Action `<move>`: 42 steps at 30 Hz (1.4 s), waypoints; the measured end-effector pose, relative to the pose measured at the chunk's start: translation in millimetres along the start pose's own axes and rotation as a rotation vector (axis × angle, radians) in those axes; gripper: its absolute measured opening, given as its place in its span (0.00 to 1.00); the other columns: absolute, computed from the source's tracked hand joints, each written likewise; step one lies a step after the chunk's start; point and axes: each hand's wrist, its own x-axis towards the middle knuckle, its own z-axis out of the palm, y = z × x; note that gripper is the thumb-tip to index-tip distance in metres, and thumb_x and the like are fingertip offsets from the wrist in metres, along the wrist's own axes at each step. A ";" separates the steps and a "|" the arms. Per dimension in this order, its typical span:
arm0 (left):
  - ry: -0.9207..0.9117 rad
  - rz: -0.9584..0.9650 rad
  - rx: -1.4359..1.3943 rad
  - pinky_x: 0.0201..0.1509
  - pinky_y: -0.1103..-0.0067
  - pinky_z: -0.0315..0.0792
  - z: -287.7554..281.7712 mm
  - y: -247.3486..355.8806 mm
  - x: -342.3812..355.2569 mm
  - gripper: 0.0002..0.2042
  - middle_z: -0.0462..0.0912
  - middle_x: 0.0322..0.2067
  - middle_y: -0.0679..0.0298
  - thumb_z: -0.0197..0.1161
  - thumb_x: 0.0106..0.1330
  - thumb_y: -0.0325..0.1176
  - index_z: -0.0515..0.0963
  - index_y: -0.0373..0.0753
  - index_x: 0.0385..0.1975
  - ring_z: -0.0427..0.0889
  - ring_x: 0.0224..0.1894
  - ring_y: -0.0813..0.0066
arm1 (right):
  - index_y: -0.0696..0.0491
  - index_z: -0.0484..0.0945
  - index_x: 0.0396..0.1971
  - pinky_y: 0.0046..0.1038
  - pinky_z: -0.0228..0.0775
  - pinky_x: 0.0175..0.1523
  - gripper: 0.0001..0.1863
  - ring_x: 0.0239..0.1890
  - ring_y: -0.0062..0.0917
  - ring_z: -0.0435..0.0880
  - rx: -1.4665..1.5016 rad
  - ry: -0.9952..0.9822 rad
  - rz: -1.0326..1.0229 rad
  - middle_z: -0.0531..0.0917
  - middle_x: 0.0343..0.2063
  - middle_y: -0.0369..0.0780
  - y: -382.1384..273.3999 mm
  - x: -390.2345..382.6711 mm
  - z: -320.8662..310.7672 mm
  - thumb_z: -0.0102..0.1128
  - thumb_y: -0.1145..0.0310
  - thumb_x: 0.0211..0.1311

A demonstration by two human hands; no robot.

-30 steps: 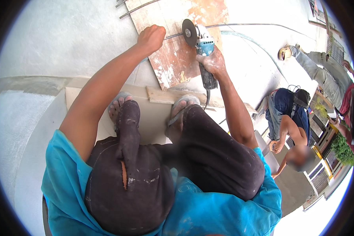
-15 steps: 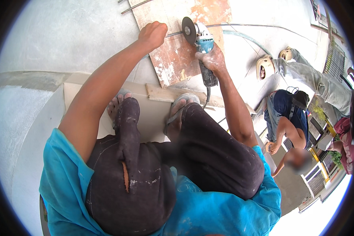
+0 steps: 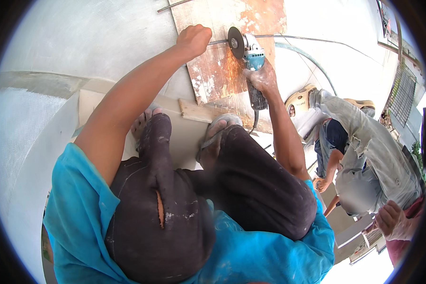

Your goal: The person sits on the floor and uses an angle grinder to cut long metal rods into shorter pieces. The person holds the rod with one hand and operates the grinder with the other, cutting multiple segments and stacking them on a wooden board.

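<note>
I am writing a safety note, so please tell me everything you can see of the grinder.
The grinder has a metal-looking head, blue middle, dark dusty handle and cord at its near end. Its dark round disc stands on edge against a thin metal rod, throwing orange sparks over the brown board. The right hand grips it mid-body.

Bright daylight washes the pale floor (image 3: 109, 42), a grille (image 3: 403, 93) far right.

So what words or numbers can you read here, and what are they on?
None that I can read.
Tan clog: tiny dark marks, too small to read.
Turquoise shirt: faint pale marks, too blurred to read.
Angle grinder in the right hand: no lettering I can make out.
</note>
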 end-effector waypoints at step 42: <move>0.007 0.054 0.073 0.45 0.63 0.84 -9.0 8.0 -8.6 0.08 0.88 0.38 0.49 0.58 0.61 0.21 0.85 0.34 0.33 0.89 0.44 0.52 | 0.55 0.78 0.59 0.38 0.77 0.58 0.34 0.50 0.41 0.87 0.006 -0.038 0.033 0.87 0.48 0.51 -16.0 12.0 0.3 0.72 0.59 0.49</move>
